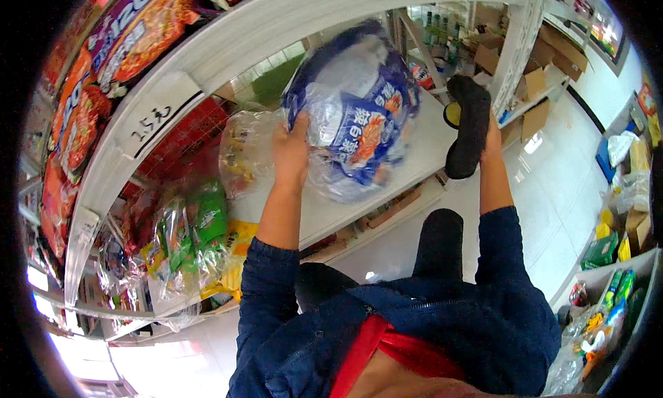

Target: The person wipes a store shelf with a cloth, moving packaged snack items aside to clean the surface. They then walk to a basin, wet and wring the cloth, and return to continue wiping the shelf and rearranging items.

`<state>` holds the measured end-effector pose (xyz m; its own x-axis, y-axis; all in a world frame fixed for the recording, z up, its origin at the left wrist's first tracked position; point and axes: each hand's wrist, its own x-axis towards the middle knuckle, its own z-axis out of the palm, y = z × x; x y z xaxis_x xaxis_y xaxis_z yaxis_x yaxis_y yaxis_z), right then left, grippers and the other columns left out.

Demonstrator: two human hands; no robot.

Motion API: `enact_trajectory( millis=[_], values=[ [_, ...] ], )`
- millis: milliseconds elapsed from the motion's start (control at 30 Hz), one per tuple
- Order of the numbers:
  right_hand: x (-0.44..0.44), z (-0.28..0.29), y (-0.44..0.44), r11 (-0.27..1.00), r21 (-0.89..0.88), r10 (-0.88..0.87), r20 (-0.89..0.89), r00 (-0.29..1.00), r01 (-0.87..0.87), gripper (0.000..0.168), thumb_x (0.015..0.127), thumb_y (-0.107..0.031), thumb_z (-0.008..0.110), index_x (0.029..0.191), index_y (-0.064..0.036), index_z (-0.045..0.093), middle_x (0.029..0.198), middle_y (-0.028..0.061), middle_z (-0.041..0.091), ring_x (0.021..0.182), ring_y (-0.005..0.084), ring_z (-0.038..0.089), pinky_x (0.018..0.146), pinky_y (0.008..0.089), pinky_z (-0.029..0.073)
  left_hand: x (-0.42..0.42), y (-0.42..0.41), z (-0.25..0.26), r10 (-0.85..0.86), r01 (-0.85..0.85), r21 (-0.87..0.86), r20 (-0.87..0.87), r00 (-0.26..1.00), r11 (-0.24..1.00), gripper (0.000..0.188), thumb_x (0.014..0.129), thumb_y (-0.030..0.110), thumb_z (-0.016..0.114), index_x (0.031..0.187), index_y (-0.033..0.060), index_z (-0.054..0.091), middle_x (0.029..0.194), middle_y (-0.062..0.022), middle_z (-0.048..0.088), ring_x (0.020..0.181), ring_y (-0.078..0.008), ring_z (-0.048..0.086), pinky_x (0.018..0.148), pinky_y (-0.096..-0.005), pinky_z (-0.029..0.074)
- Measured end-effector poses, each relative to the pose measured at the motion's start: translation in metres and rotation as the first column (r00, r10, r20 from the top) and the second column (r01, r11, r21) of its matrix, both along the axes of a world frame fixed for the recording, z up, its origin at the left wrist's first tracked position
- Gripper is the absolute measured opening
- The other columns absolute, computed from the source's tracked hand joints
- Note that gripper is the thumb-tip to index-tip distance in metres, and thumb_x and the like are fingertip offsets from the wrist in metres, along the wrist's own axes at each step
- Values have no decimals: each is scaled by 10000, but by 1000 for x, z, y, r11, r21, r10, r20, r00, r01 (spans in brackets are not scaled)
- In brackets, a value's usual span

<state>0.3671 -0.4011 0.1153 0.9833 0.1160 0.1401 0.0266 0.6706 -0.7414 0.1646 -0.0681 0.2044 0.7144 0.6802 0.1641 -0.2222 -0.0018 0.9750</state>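
Note:
My left hand [291,152] grips the near left edge of a large clear plastic bag of blue snack packets [357,123]. The bag is blurred and lifted at a tilt over the white shelf board [422,152]. In my right hand [493,136] is a long, soft-looking black item [469,128], perhaps a cloth; it hides most of my fingers. A round yellow thing [452,114] shows at the black item's left side, partly covered. Left of my left hand lies another clear bag [246,149] with small yellowish contents.
A white shelf beam [248,45] with a handwritten tag [160,113] arches above, carrying noodle packets [140,32]. Green packets [210,216] and yellow bags [235,258] fill the left. A white post [518,51] and cardboard boxes [562,48] stand right, beyond the tiled floor [549,185].

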Motion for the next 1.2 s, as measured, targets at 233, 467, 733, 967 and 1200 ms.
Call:
enact_trajectory(
  millis=[233,467,733,967,1200],
  values=[
    [-138,50,161,579,-314,403,913,71,752,212,764,-266,583,915,-125,627,983,124,563,928,290,509,829,395,397,-47,19,-118,-147,70,-467,-130,981,881,297,833,242,599,956,-12,510,829,-98,565,629,-209,591,481,-348,510],
    [-116,27,251,140,-718,878,409,250,682,211,791,-282,515,895,-132,623,1032,156,546,960,314,521,770,450,437,-93,1,-162,24,-127,-293,-331,943,948,208,869,181,516,939,-14,499,834,-81,565,668,-190,570,566,-317,509],
    [16,-64,141,-37,-713,540,575,614,700,262,857,-222,442,1019,-51,557,981,146,579,853,347,564,726,440,466,-80,3,-184,159,-241,-370,-237,958,897,258,874,227,524,950,-11,456,789,-85,531,644,-186,535,511,-311,485],
    [-5,-84,52,546,-782,19,372,928,302,323,932,-275,390,1023,-8,547,944,131,593,876,269,566,815,325,427,-89,23,-148,218,-248,-56,-320,922,967,427,849,334,568,1020,-38,449,856,-124,563,676,-221,565,514,-313,488],
    [-95,-34,147,262,-817,714,523,466,514,210,831,-172,475,954,-36,579,966,199,560,970,364,491,867,420,387,-162,44,-3,587,-543,228,-241,773,808,437,839,280,582,1126,-36,487,929,-108,569,722,-192,558,598,-329,489]
  ],
)
